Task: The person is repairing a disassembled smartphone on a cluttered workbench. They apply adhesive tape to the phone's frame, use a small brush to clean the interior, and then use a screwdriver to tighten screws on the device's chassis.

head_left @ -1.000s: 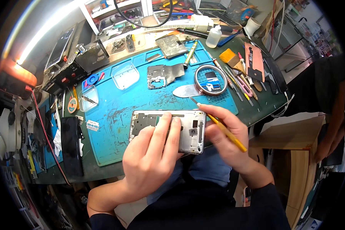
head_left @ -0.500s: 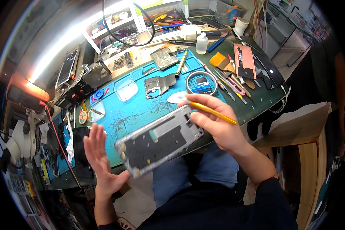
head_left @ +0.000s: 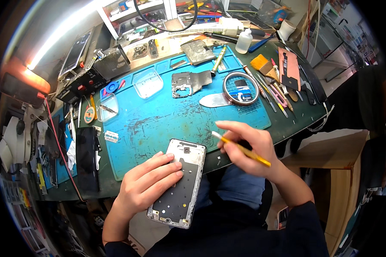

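Observation:
My left hand (head_left: 143,184) grips a bare phone frame (head_left: 188,184) by its left side, fingers lying across its inner face. The frame is silver around the rim with a black panel in the middle, and it tilts over the bench's near edge, above my lap. Held in my right hand (head_left: 255,147) is a slim yellow-handled tool (head_left: 259,159), its pale tip pointing up and left. That tip is apart from the frame; what kind of tool it is I cannot tell.
A worn blue work mat (head_left: 154,124) covers the bench. On it lie a metal phone shield plate (head_left: 182,82), clear plastic trays (head_left: 148,83), a round-ended flat blade (head_left: 214,100) and a round-rimmed dish (head_left: 241,88). Brushes and tweezers (head_left: 272,96) crowd the right; a dark phone panel (head_left: 87,158) lies left.
My left hand has gone from open beside the frame to gripping it. The frame has turned more upright and left my right hand, which keeps the yellow-handled tool.

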Tool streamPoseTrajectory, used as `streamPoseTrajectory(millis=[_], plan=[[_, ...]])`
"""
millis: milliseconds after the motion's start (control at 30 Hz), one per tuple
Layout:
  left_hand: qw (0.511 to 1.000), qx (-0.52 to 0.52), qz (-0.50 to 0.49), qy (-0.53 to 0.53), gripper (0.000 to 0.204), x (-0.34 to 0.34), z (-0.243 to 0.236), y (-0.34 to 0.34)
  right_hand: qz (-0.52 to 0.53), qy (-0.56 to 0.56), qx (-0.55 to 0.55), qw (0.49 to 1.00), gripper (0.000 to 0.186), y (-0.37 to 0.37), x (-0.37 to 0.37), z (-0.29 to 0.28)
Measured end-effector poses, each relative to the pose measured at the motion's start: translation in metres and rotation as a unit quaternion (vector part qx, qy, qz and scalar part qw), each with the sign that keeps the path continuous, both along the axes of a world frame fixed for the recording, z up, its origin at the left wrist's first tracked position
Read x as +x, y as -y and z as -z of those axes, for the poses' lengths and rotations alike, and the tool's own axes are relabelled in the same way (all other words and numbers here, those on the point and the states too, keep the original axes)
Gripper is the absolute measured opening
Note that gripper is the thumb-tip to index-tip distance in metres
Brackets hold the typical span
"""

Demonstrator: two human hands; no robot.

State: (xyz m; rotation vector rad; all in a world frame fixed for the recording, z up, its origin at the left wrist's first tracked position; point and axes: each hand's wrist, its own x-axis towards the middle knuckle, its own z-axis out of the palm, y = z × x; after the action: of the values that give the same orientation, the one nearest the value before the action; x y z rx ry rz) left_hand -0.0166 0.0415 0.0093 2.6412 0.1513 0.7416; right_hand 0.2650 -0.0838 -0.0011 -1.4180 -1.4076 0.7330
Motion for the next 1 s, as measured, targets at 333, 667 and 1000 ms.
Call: streamPoseTrajectory(millis=[333, 667, 1000], plan=[[0.998, 0.052, 0.009, -0.037, 0.026, 0.0041, 0.0062, 0.0014, -0.063, 0.129, 0.156, 0.977, 0.025, -0.0018, 0.0079, 0.0159], [0.998, 0.049, -0.002, -0.033, 0.023, 0.007, 0.0038, 0.0007, -0.035, 0.153, 0.172, 0.972, 0.032, -0.0026, 0.0043, 0.0162], [0.997, 0.067, -0.011, -0.035, 0.021, 0.01, 0.0027, 0.0043, -0.037, 0.178, 0.186, 0.966, 0.033, -0.003, 0.0041, 0.0169]])
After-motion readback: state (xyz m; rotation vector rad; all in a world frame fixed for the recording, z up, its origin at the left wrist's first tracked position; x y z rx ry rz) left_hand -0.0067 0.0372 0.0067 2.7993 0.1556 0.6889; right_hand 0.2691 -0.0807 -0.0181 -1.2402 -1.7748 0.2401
